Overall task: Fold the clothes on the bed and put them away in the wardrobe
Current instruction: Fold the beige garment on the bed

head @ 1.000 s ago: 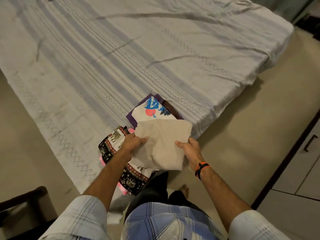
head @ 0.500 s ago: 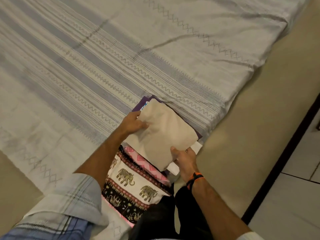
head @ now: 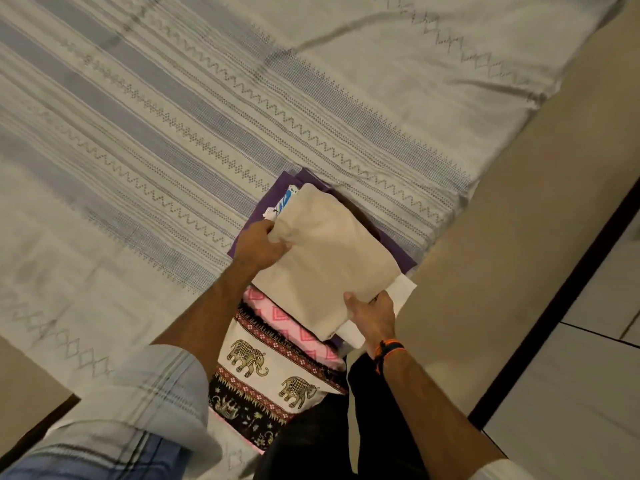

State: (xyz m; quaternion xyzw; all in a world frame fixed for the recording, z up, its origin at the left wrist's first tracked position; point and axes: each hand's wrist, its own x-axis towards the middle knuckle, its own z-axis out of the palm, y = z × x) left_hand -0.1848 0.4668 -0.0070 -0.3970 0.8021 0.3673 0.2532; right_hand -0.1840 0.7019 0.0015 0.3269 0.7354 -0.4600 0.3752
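A folded beige cloth (head: 329,254) lies on top of a stack at the near corner of the bed (head: 173,133). Under it show a white garment with a blue print (head: 287,199) and a purple garment (head: 270,199). My left hand (head: 258,245) grips the beige cloth's left edge. My right hand (head: 372,317), with an orange and black wristband, grips its near right corner together with a white layer below. Beside the stack lie a pink patterned cloth (head: 294,327) and an elephant-print cloth (head: 273,372).
The bed is covered by a pale sheet with grey stripes and zigzag lines. A beige floor (head: 502,237) runs along its right side. A dark strip (head: 554,289) borders white panels (head: 571,393) at the right. My dark trousers are below.
The beige cloth went from held in the air over the stack to lying flat on it. The view came closer and tilted down. Both hands kept their grip.
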